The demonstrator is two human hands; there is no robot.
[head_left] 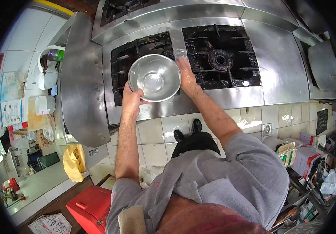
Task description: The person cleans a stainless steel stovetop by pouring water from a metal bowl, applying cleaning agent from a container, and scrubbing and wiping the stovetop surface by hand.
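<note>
Metal bowl (155,78), round and wide-mouthed: opening upward, sitting or hovering over the right-hand part of the left burner grate (118,64); whether it is touching the grate is not showing clearly. Left hand (131,99): gripping the bowl at its near left side, the fingers closing on the wall and the thumb lying near the rim. Right hand (186,76): reaching just beside the bowl's right side, over the steel strip between the two grates, its fingers extending open and blurring slightly; whether they are touching bowl or steel is not showing. Right burner grate (245,55), black, with one round burner (219,59): lying to the right of that hand. Steel stove top (234,94): surrounding both grates. Yellow bag (74,162): hanging at the left. Red box (90,208): standing at the lower left, near a printed calendar sheet (50,225).
</note>
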